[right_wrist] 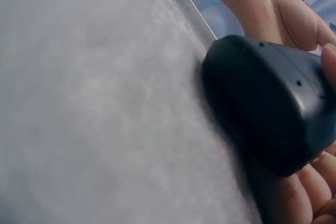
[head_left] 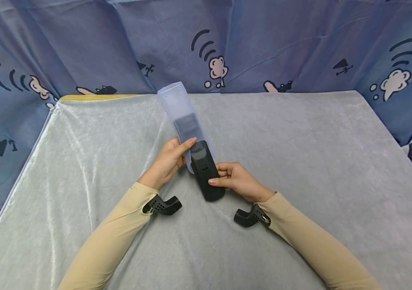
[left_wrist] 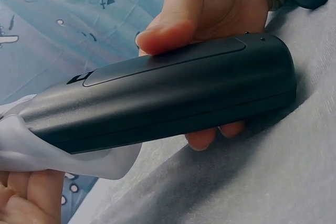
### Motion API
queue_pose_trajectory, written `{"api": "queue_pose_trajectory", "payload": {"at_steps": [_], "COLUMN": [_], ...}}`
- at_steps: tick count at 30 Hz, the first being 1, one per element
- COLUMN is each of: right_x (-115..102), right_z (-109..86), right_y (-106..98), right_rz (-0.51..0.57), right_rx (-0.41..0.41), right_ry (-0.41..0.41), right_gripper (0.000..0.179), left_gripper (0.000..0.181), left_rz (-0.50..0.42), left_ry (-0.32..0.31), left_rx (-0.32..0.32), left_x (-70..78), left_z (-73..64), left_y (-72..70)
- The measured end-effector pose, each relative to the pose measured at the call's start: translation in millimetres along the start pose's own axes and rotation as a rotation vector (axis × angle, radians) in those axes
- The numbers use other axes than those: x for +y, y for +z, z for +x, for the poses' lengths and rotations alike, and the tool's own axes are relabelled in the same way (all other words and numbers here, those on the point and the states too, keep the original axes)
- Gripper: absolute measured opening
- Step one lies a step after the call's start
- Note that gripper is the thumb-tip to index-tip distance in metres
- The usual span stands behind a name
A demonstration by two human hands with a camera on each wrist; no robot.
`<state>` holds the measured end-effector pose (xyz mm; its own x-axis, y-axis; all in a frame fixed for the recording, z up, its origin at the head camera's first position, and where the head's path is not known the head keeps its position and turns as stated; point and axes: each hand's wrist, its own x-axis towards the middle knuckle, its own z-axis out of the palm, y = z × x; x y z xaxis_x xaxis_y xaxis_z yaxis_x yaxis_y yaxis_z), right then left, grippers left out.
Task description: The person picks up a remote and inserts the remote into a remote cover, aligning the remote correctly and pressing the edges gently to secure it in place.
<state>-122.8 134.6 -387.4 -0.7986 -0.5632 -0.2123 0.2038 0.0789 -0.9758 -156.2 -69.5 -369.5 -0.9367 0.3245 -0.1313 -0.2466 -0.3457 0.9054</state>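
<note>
A black remote control (head_left: 206, 173) lies tilted back side up, its far end inside the open mouth of a translucent sleeve (head_left: 177, 100). Through the sleeve's upper half a darker grey block shows. My left hand (head_left: 166, 161) pinches the sleeve near its mouth, thumb on top beside the remote's end. With thumb above and fingers below, my right hand (head_left: 240, 181) grips the remote's near half. In the left wrist view the sleeve's lip (left_wrist: 105, 163) hangs loosely under the remote (left_wrist: 173, 93). The remote's rounded near end (right_wrist: 257, 108) fills the middle of the right wrist view.
A grey velvety cloth (head_left: 300, 161) covers the table. Blue printed curtains (head_left: 282, 40) close off the back and both sides. A yellow strip (head_left: 97, 97) shows along the back left edge. Black wrist mounts (head_left: 162, 204) sit on both beige sleeves.
</note>
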Motion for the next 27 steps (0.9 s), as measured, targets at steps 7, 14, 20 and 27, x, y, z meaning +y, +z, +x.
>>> {"api": "queue_pose_trajectory", "payload": {"at_steps": [7,14,20,27], "right_x": [0.0,0.5,1.0,0.4], "right_z": [0.2,-0.3,0.0,-0.1], "right_y": [-0.3,-0.6,0.0,-0.2], "right_rz": [0.004,0.012,0.024,0.018], "right_rx": [0.008,0.008,0.014,0.006], "right_ry": [0.001,-0.001,-0.009,-0.026], "right_gripper": [0.037,0.036,0.036,0.036], "left_gripper": [0.015,0.016,0.016,0.013], "left_rz": [-0.011,-0.007,-0.002,0.027], "left_ry": [-0.011,-0.01,-0.009,-0.02], "left_rx": [-0.014,-0.036,-0.034,-0.037], "left_x": [1.4,1.0,1.3,8.6], "left_z": [-0.5,0.1,-0.3,-0.8], "left_y": [0.8,-0.1,0.3,-1.7]}}
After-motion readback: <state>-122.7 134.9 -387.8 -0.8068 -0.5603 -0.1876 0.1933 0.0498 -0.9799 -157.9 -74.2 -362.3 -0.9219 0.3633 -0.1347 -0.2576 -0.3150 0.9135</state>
